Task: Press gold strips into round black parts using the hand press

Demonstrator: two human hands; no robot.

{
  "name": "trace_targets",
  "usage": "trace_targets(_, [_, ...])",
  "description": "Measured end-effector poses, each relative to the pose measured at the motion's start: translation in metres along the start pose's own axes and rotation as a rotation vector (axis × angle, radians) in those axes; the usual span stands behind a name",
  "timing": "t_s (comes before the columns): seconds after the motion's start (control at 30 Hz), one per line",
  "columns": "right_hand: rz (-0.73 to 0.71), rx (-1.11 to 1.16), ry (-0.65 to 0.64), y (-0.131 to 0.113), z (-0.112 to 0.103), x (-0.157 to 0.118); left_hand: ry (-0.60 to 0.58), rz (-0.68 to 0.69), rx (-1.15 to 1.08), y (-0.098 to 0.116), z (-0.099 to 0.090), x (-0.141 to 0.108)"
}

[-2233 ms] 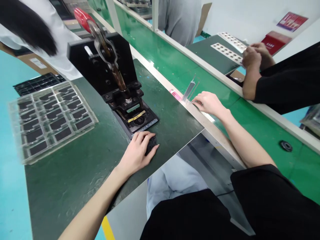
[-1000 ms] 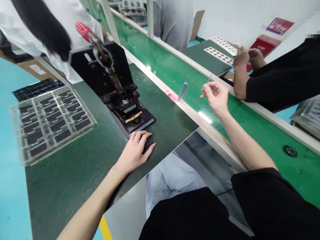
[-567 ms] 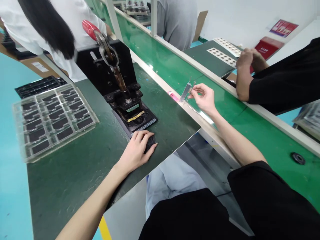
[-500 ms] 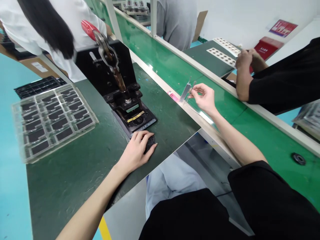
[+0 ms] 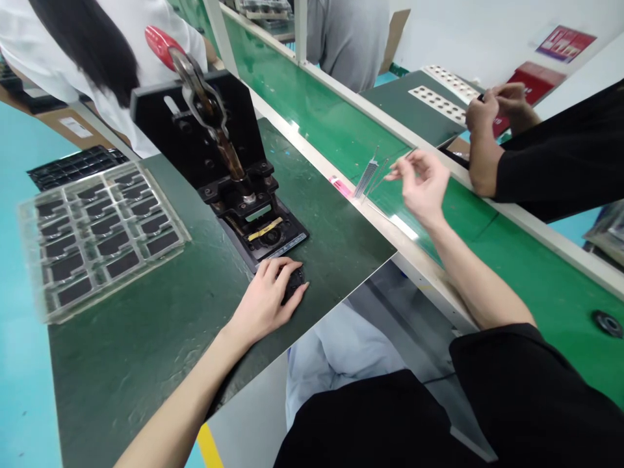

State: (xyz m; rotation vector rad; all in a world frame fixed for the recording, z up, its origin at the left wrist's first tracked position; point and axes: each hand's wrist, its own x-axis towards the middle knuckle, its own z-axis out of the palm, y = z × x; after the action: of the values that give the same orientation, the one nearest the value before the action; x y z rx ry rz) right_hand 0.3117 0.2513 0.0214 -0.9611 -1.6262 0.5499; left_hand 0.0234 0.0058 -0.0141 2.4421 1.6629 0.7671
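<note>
My left hand rests on the green work table, its fingers curled around a round black part that they partly cover. Just beyond it stands a black hand press with a red lever handle. In the press bed lies a black piece crossed by a yellow strip. My right hand is raised above the conveyor's near rail, thumb and fingertips pinched together. Whatever they hold is too small to make out. Close to those fingertips, a bundle of thin grey strips stands up from the rail.
Left of the press lies a clear plastic tray of black parts, with a black tray behind it. A green conveyor runs along the right, carrying a black ring. Across it are a co-worker's hands. Other people sit beyond the press.
My right hand has drawn back to the right, away from the grey strips. My left hand stays on the round black part. The co-worker's hands have lifted slightly.
</note>
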Motion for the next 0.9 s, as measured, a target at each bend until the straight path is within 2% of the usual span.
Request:
trace_targets(0.13, [-0.01,-0.018,-0.06,-0.01,-0.006,0.014,0.013,0.016,0.014,0.001,-0.001,0.0])
trace_targets(0.23, [0.04,-0.019,-0.125,-0.001,-0.001,0.011,0.013,0.02,0.019,0.001,-0.001,0.0])
trace_targets(0.4, [0.072,-0.01,-0.149,0.02,0.015,0.002,0.014,0.026,0.018,0.0,0.0,-0.001])
trace_targets(0.53, [0.075,0.006,-0.143,0.023,0.02,-0.001,0.017,0.019,0.003,0.0,0.002,-0.001])
trace_targets(0.77, [0.03,-0.099,-0.16,0.017,0.016,-0.009,0.019,0.016,-0.004,0.0,0.002,0.0])
trace_targets(0.9, [0.031,-0.111,-0.184,0.016,0.007,-0.011,0.021,0.019,-0.002,0.0,0.001,0.0])
